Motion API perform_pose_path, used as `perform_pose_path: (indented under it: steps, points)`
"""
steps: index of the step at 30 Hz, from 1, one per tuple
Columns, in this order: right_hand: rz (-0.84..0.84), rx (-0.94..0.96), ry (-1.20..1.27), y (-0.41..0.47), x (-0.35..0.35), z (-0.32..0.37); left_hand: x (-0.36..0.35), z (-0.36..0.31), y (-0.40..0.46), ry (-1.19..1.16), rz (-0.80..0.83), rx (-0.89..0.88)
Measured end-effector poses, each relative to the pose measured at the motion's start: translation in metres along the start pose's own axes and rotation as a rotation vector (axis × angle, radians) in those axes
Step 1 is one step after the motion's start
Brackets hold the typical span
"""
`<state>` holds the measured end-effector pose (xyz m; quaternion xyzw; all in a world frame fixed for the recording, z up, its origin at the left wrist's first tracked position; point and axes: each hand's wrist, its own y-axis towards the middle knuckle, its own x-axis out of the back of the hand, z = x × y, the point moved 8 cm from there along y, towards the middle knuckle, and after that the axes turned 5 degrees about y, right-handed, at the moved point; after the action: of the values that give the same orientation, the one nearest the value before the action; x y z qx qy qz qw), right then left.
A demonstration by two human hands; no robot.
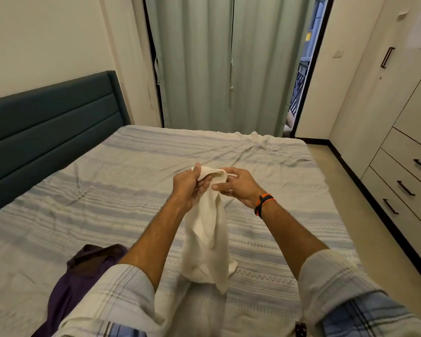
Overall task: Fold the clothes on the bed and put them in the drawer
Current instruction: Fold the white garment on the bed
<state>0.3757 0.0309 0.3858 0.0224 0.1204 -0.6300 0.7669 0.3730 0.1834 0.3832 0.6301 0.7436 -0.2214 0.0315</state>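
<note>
A purple garment [78,283] lies on the bed [265,166], low left. The left hand [187,188] and right hand [236,184] pinch the cream garment's [207,246] top edge; it hangs lengthwise downward, its bottom touching the bed. Drawers [408,181] stand right.

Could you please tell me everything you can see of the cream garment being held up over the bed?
The cream garment looks like soft, thin woven cloth, plain and crumpled. The left hand and right hand pinch its top edge close together, so it hangs in a narrow bunch. Its lower end rests on the striped bedcover. It is not yet folded.
</note>
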Motion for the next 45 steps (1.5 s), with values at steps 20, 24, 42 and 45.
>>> perform_pose_path:
  steps: [20,24,42,45]
  points:
    - [0.006,0.189,-0.371,0.013,0.000,0.014,0.007,-0.014,0.017,0.772,-0.028,-0.355]
    - [0.081,0.203,-0.468,0.018,-0.004,0.016,-0.004,-0.017,0.019,0.871,0.147,-0.406]
    - [0.110,-0.117,-1.209,0.013,0.052,-0.019,0.003,-0.048,0.018,0.860,0.049,-0.475]
    - [-0.040,-0.080,-1.214,0.011,0.075,-0.009,0.014,-0.056,0.018,0.937,0.002,-0.497]
